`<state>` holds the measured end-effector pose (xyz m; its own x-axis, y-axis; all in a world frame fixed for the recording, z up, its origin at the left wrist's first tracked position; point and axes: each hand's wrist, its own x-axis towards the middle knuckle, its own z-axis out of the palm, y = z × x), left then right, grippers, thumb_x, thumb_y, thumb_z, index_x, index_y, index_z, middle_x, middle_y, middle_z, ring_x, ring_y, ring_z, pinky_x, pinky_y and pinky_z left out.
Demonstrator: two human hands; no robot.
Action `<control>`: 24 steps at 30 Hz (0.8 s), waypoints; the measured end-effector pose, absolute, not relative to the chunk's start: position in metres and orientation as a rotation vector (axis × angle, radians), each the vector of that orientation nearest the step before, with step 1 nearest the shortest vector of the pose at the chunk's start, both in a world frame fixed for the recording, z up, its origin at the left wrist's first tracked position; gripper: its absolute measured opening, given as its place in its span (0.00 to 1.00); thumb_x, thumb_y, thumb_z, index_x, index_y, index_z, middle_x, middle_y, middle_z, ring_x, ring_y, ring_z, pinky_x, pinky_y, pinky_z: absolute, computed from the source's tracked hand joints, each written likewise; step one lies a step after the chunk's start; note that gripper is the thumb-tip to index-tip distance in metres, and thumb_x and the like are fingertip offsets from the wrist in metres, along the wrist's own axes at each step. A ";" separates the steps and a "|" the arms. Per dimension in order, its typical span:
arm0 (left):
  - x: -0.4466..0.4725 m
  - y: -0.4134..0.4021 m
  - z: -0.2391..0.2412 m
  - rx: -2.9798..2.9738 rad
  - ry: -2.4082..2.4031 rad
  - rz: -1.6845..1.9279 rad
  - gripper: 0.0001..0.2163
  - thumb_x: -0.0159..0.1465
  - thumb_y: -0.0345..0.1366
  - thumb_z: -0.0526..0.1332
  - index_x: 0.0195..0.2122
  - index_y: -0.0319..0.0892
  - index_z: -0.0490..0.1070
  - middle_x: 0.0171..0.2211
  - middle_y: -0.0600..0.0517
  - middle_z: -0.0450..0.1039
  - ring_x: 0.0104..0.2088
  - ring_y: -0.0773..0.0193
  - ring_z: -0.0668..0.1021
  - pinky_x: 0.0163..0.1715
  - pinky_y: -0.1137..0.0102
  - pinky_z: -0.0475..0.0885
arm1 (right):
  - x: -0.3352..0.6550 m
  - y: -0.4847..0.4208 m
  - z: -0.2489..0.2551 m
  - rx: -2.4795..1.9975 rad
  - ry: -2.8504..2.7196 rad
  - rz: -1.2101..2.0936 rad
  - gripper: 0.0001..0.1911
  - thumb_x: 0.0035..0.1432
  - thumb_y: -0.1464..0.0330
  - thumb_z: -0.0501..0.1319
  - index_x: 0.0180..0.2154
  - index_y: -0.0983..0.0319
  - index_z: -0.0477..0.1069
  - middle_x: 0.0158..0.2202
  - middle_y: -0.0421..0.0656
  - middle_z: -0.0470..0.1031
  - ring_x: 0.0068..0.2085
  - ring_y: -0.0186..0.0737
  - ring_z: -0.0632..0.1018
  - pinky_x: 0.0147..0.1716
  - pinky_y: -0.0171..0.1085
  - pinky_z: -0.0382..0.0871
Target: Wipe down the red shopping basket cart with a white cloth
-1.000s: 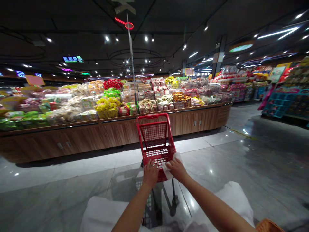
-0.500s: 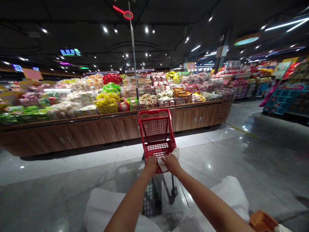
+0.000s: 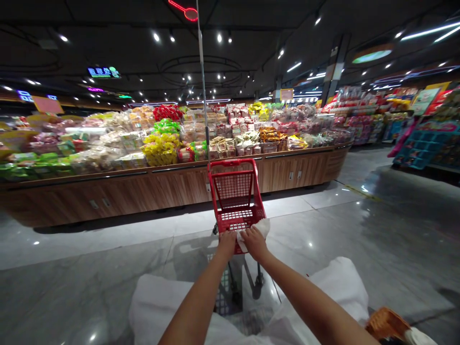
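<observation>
A red shopping cart (image 3: pixel 235 186) with a mesh back stands in front of me, its pole with a red sign rising behind or beside it. My left hand (image 3: pixel 226 244) is closed on the left part of the cart's near bar. Close beside it, my right hand (image 3: pixel 254 243) is closed over a white cloth or tissue (image 3: pixel 263 227), pressing it on the same bar. Part of the cloth sticks out past the right fingers. Both palms are hidden from view.
Beyond the cart runs a wooden display counter (image 3: pixel 172 188) heaped with packaged snacks (image 3: pixel 161 146). A blue rack (image 3: pixel 419 146) stands at the right. Grey glossy floor (image 3: pixel 323 230) lies around the cart. Something orange-brown (image 3: pixel 387 323) shows at lower right.
The view has shifted slightly, and the cart now appears a little farther right. Both hands keep their hold on the bar, the white cloth still under the right one.
</observation>
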<state>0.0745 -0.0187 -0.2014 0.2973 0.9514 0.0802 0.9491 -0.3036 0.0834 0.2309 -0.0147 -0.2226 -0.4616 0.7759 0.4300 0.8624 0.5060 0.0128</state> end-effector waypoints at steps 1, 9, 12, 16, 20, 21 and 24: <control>0.071 -0.019 -0.200 2.520 1.829 0.169 0.13 0.66 0.29 0.49 0.47 0.40 0.70 0.46 0.46 0.74 0.49 0.55 0.72 0.51 0.59 0.64 | 0.237 -0.013 -0.221 -1.325 -2.427 -0.323 0.11 0.64 0.71 0.54 0.47 0.60 0.71 0.38 0.45 0.75 0.42 0.43 0.74 0.57 0.43 0.56; 0.064 -0.026 -0.196 2.535 1.799 0.154 0.11 0.63 0.28 0.54 0.45 0.40 0.70 0.46 0.45 0.74 0.50 0.55 0.72 0.51 0.59 0.62 | 0.304 -0.005 -0.213 -1.239 -2.557 -0.314 0.13 0.62 0.73 0.56 0.47 0.59 0.71 0.39 0.43 0.75 0.44 0.42 0.74 0.62 0.48 0.45; 0.070 -0.029 -0.198 2.509 1.837 0.196 0.14 0.65 0.27 0.50 0.47 0.39 0.70 0.48 0.44 0.74 0.51 0.54 0.71 0.52 0.58 0.61 | 0.271 -0.014 -0.219 -1.342 -2.467 -0.314 0.13 0.61 0.66 0.59 0.48 0.59 0.71 0.40 0.45 0.75 0.45 0.45 0.73 0.60 0.49 0.49; 0.071 -0.031 -0.196 2.461 1.897 0.230 0.15 0.66 0.28 0.48 0.47 0.40 0.70 0.46 0.45 0.75 0.50 0.53 0.72 0.51 0.58 0.62 | 0.229 -0.020 -0.223 -1.369 -2.400 -0.296 0.15 0.61 0.63 0.60 0.49 0.60 0.70 0.40 0.47 0.75 0.45 0.46 0.72 0.56 0.47 0.55; 0.065 -0.032 -0.195 2.463 1.821 0.294 0.12 0.61 0.30 0.55 0.45 0.44 0.72 0.44 0.48 0.75 0.49 0.55 0.72 0.51 0.60 0.61 | 0.252 -0.012 -0.213 -1.219 -2.637 -0.210 0.15 0.62 0.70 0.57 0.51 0.60 0.70 0.40 0.47 0.75 0.43 0.43 0.74 0.49 0.43 0.62; 0.063 -0.033 -0.196 2.471 1.793 0.307 0.12 0.60 0.32 0.57 0.44 0.45 0.73 0.45 0.49 0.75 0.49 0.55 0.72 0.51 0.60 0.61 | 0.266 -0.010 -0.210 -1.175 -2.694 -0.191 0.17 0.62 0.72 0.56 0.53 0.60 0.69 0.40 0.46 0.76 0.43 0.43 0.75 0.48 0.42 0.63; 0.058 -0.035 -0.198 2.486 1.750 0.344 0.12 0.57 0.36 0.60 0.43 0.45 0.73 0.45 0.49 0.75 0.49 0.54 0.72 0.50 0.59 0.61 | 0.309 -0.008 -0.204 -1.077 -2.758 -0.153 0.21 0.63 0.74 0.53 0.57 0.60 0.66 0.45 0.47 0.76 0.47 0.41 0.75 0.50 0.41 0.65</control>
